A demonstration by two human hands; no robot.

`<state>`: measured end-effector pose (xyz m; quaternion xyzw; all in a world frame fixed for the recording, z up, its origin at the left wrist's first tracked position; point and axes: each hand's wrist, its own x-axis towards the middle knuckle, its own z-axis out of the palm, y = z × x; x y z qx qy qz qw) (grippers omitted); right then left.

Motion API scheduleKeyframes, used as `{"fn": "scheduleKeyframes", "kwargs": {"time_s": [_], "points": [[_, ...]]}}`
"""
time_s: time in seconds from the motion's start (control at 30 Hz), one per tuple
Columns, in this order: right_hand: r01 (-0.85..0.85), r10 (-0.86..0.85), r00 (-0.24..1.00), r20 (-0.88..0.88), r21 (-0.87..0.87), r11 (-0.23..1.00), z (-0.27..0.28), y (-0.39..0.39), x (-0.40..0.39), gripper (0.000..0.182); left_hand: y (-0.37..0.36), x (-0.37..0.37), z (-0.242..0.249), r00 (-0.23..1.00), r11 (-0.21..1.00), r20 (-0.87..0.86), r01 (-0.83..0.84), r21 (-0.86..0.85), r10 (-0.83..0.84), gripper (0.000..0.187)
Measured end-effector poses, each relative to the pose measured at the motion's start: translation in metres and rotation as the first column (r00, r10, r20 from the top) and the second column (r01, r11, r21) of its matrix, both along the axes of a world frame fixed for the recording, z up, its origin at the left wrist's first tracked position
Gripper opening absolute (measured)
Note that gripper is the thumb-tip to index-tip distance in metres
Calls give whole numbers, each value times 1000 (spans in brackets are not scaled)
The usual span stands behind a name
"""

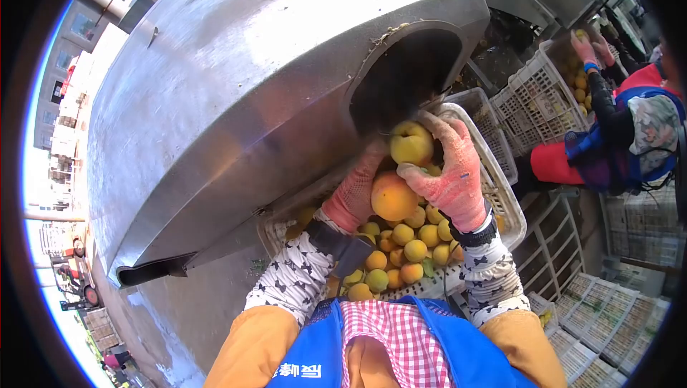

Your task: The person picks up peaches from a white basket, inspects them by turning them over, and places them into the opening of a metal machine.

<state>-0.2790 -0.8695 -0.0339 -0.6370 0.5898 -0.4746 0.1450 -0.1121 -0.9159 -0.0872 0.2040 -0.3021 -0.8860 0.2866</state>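
Observation:
Both my hands wear pink gloves and are above a white plastic crate (512, 205) of small yellow-orange fruit, apparently peaches (415, 250). My right hand (458, 177) curls around a yellow-green peach (411, 143), fingers over its far side and thumb below it. Just under that one, a larger orange peach (394, 196) with a red blush rests against my left hand (352, 198), whose fingers are wrapped behind it and partly hidden. A green leaf (428, 268) lies among the fruit in the crate.
A large metal machine housing (236, 94) with a dark opening (404, 76) stands directly ahead and left. On the right, a co-worker (622, 123) in pink gloves handles fruit at another crate (540, 98). Stacked crates (601, 316) and a metal rack (547, 238) are at lower right.

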Motion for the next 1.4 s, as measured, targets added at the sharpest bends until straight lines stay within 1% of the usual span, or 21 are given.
{"fn": "scheduleKeyframes", "kwargs": {"time_s": [0.03,0.1,0.17,0.2,0.27,0.3,0.37,0.43,0.53,0.6,0.7,0.77,0.8,0.83,0.9,0.93,0.97,1.2,1.3,1.37,1.4], "points": [[0,0,1000,0,-8,1000,-7,-17,3,68,-4,-1,-7,965,923,187,-102,-370,182,47],[170,-187,977,-104,-157,973,-33,-50,10,67,-4,15,-24,949,852,246,-42,-522,198,45],[204,-217,971,-103,-125,971,-43,-60,25,67,12,29,-32,745,378,336,120,-918,577,40],[236,-242,965,-102,-73,969,-46,-64,31,67,19,36,-37,744,375,333,120,-919,580,40],[272,-276,955,-108,-55,961,-49,-69,37,69,38,50,-44,970,949,181,-104,-296,162,37],[311,-313,942,-117,-39,950,-51,-70,40,71,46,56,-44,970,951,181,-104,-292,162,37],[324,-325,940,-107,-27,946,-51,-76,44,69,55,67,-38,743,858,610,98,-504,274,53],[340,-340,935,-97,-18,940,-52,-90,50,68,59,72,-35,745,809,591,122,-575,308,48],[373,-284,904,-319,268,888,-45,-114,51,60,59,80,-28,753,743,568,161,-649,333,45],[249,-252,968,21,-261,933,-27,-105,42,58,58,78,-36,758,739,566,170,-652,325,46],[100,-91,937,337,-9,995,0,-44,39,60,56,73,-57,703,780,555,-1,-625,445,46],[23,-30,969,247,30,999,-22,-8,30,65,50,63,-37,564,526,565,252,-812,602,41],[-91,63,974,218,122,988,-31,7,26,68,47,60,-35,562,526,563,247,-814,606,41],[-197,156,968,196,213,957,-33,17,24,71,43,57,-34,710,698,521,57,-714,474,39],[-182,135,968,214,219,958,-31,30,31,73,37,49,-27,843,840,412,-84,-536,347,38],[-172,117,965,235,228,958,-30,32,33,74,33,45,-19,966,960,75,-236,-149,249,38],[-166,112,965,236,226,960,-31,31,32,74,31,42,-13,918,941,-289,-187,283,270,38],[-51,7,984,179,238,970,-29,29,35,82,29,23,4,950,943,-96,-277,184,298,41],[17,-22,999,23,209,978,-17,25,32,84,28,15,13,957,908,-93,-226,353,274,43],[15,-6,999,-49,191,981,-7,21,30,84,26,10,28,945,941,82,-301,-153,316,47],[-18,30,996,-80,138,990,-1,22,28,85,23,11,29,943,939,86,-307,-153,322,47]]}}
